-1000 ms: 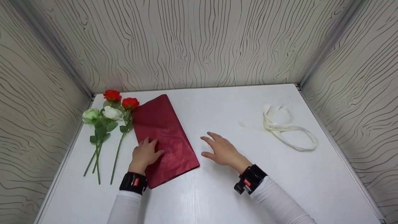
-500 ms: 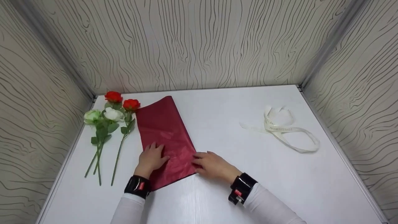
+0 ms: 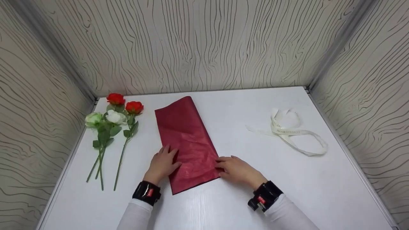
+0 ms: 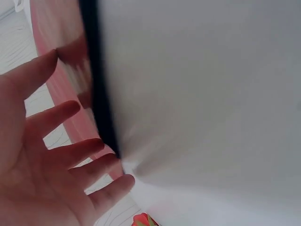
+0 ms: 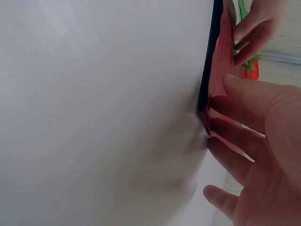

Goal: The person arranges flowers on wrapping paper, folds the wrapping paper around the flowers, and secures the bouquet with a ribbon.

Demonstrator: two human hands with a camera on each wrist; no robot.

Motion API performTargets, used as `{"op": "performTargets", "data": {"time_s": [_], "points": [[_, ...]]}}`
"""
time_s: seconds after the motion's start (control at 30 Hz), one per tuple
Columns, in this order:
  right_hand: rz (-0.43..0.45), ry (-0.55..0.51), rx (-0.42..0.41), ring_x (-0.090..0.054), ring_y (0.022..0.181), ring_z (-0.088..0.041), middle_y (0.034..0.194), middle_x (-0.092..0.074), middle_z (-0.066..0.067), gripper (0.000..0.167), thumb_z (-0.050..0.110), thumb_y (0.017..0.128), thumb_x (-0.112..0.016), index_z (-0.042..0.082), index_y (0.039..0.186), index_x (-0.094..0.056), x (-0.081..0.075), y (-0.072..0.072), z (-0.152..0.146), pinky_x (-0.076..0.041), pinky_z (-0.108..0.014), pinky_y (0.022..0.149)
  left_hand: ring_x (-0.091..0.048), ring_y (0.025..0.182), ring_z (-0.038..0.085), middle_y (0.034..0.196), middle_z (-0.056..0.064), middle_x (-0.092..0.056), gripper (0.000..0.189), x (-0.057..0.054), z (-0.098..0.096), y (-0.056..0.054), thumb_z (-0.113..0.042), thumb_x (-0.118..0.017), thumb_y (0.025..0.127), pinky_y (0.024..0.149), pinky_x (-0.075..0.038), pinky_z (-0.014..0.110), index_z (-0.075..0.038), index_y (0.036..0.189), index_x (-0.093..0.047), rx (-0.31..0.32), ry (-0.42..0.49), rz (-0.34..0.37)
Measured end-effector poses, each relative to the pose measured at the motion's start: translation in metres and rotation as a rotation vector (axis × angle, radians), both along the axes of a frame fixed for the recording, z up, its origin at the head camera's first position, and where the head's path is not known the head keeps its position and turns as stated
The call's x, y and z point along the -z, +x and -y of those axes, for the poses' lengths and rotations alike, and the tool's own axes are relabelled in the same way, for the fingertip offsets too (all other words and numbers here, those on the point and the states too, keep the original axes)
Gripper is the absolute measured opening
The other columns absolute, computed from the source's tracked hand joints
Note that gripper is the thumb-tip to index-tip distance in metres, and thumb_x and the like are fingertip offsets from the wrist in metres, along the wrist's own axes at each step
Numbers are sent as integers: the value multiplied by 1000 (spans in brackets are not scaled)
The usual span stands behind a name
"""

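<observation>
A folded sheet of dark red wrapping paper [image 3: 187, 137], black along its near edge, lies slightly slanted on the white table. My left hand [image 3: 162, 164] rests on its lower left side, fingers spread and nearly straight in the left wrist view. At the lower right corner my right hand [image 3: 238, 171] touches the paper's edge. In the right wrist view the fingertips [image 5: 218, 125] of that hand lie against the edge and corner, loosely extended, with no grip round the paper.
Left of the paper lie two red roses [image 3: 134, 107], a white rose [image 3: 116, 117] and a pale green rose [image 3: 94, 119], all with long stems. A cream printed ribbon [image 3: 289, 131] lies looped at the right of the table [image 3: 204, 214]. Patterned panels [image 3: 204, 44] enclose the back and sides.
My right hand has come down from the right onto the paper's edge. Both hands and the paper have then shifted right, and the paper now lies apart from the roses.
</observation>
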State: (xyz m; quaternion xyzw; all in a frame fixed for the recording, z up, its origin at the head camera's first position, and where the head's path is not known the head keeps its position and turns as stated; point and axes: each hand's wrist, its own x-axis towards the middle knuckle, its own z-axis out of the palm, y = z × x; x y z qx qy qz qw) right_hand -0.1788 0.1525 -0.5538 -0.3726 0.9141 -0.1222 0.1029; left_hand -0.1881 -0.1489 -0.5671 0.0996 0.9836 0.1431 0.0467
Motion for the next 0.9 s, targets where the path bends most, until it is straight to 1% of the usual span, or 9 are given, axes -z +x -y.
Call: {"op": "performTargets", "data": {"time_s": [0.13, 0.23, 0.4, 0.47, 0.57, 0.67, 0.73, 0.8, 0.9], "points": [[76, -74, 72, -44, 116, -23, 130, -46, -5, 33, 28, 86, -57, 12, 115, -60, 1, -3, -27, -34, -41, 94, -32, 121, 37, 132, 21, -37, 60, 2, -1, 0, -45, -61, 78, 91, -32, 52, -14, 128, -47, 13, 3, -43], [122, -128, 127, -44, 116, -22, 129, -46, -6, 32, 25, 85, -58, 8, 112, -62, 1, -4, -46, -35, -39, 94, -33, 121, 36, 132, 20, -37, 59, 4, 0, 0, -42, -62, 79, 91, -32, 51, -14, 129, -47, 15, 4, -56], [125, -188, 183, -46, 113, -23, 124, -50, -7, 28, 20, 82, -62, 4, 106, -65, 4, -6, -71, -36, -38, 92, -31, 123, 35, 133, 20, -36, 58, 4, -2, 1, -39, -61, 79, 93, -31, 50, -14, 129, -46, 29, 27, -65], [125, -203, 204, -47, 112, -24, 123, -51, -7, 27, 18, 81, -64, 3, 103, -66, 5, -7, -77, -37, -39, 91, -29, 124, 36, 134, 20, -35, 59, 4, -4, -1, -40, -61, 79, 94, -29, 51, -13, 129, -46, 52, 38, -74], [125, -218, 239, -48, 110, -24, 120, -53, -6, 23, 15, 78, -66, 4, 98, -67, 5, -9, -82, -38, -39, 90, -25, 127, 35, 136, 19, -33, 60, 3, -8, -6, -41, -60, 80, 96, -26, 52, -14, 131, -44, 103, 26, -85], [74, -217, 257, -50, 107, -23, 116, -56, -6, 16, 12, 76, -67, 6, 91, -68, 5, -10, -82, -36, -39, 92, -21, 129, 33, 138, 18, -30, 59, 3, -13, -12, -42, -58, 82, 99, -22, 51, -16, 133, -42, 143, 11, -86], [-18, -195, 253, -52, 105, -23, 112, -57, -7, 16, 12, 76, -67, 6, 91, -67, 6, -11, -77, -33, -41, 95, -21, 129, 32, 138, 17, -31, 58, 3, -16, -16, -43, -57, 82, 100, -21, 50, -16, 132, -43, 152, 5, -75], [-110, -173, 255, -52, 105, -23, 111, -57, -8, 21, 14, 76, -68, 4, 95, -65, 6, -10, -69, -30, -43, 97, -22, 129, 32, 138, 16, -32, 57, 3, -18, -17, -44, -56, 83, 100, -19, 51, -17, 132, -44, 142, 0, -54], [-218, -143, 249, -48, 109, -23, 117, -53, -10, 37, 21, 76, -69, 3, 107, -61, 6, -5, -52, -30, -44, 97, -27, 126, 35, 136, 16, -35, 54, 3, -19, -17, -44, -55, 83, 98, -20, 53, -17, 129, -48, 117, -23, -46]]}}
